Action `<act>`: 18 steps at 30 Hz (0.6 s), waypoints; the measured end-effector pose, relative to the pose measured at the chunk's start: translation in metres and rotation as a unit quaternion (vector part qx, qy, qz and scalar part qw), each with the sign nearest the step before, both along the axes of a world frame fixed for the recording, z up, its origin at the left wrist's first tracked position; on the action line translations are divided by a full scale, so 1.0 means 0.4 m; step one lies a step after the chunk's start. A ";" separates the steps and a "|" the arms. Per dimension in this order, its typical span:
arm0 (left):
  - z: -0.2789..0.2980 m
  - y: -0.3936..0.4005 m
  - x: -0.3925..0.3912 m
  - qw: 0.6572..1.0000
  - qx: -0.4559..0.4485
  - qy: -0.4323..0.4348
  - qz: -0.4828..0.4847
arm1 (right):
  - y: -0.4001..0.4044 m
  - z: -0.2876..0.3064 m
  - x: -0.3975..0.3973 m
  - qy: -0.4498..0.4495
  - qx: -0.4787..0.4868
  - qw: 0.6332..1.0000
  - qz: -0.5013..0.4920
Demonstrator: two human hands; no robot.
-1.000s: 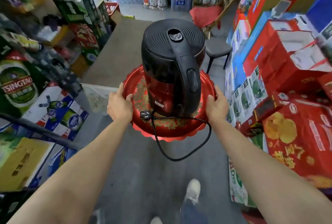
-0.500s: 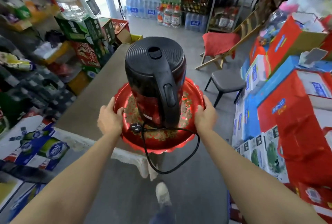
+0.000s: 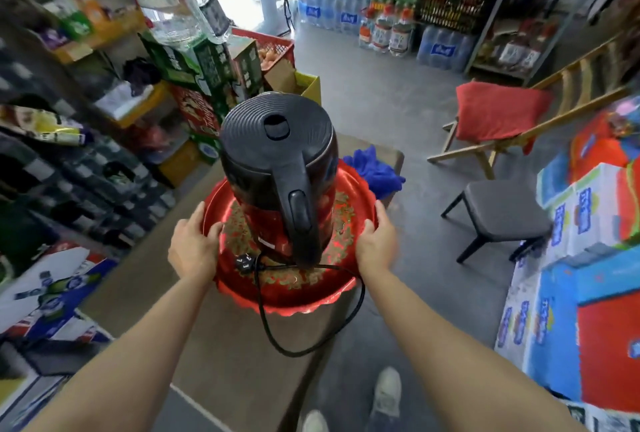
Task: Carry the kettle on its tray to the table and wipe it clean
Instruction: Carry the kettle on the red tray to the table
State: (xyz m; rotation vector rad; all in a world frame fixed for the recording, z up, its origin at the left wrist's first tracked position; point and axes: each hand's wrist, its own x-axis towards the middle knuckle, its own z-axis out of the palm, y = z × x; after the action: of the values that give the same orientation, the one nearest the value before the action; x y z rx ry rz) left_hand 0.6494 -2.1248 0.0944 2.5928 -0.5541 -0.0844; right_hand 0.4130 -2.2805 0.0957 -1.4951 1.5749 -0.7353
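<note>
Red tray (image 3: pixel 242 289) with kettle (image 3: pixel 277 168) between; left hand (image 3: pixel 192 248) and right hand (image 3: pixel 377 241) grasping its rim

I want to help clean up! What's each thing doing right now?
Kettle: upright on the tray, lid shut.
Tray: held over the table.
Cord: unplugged, loop dangling off the tray.
Blue cloth: bunched on the table.
Left hand: gripping the tray.
Right hand: gripping the tray.

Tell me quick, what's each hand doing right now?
Left hand: closed on the red tray's left rim.
Right hand: closed on the tray's right rim.
</note>
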 end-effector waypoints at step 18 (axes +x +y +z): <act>-0.252 -0.195 0.265 0.993 0.044 -0.028 0.102 | -0.293 -0.262 0.326 0.042 0.042 0.992 0.110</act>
State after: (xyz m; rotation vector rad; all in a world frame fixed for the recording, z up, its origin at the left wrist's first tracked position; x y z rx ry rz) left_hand 0.7555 -2.2030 -0.0064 2.7298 -0.3078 0.0330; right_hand 0.5433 -2.3976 -0.0093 -1.6235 1.4550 -0.4806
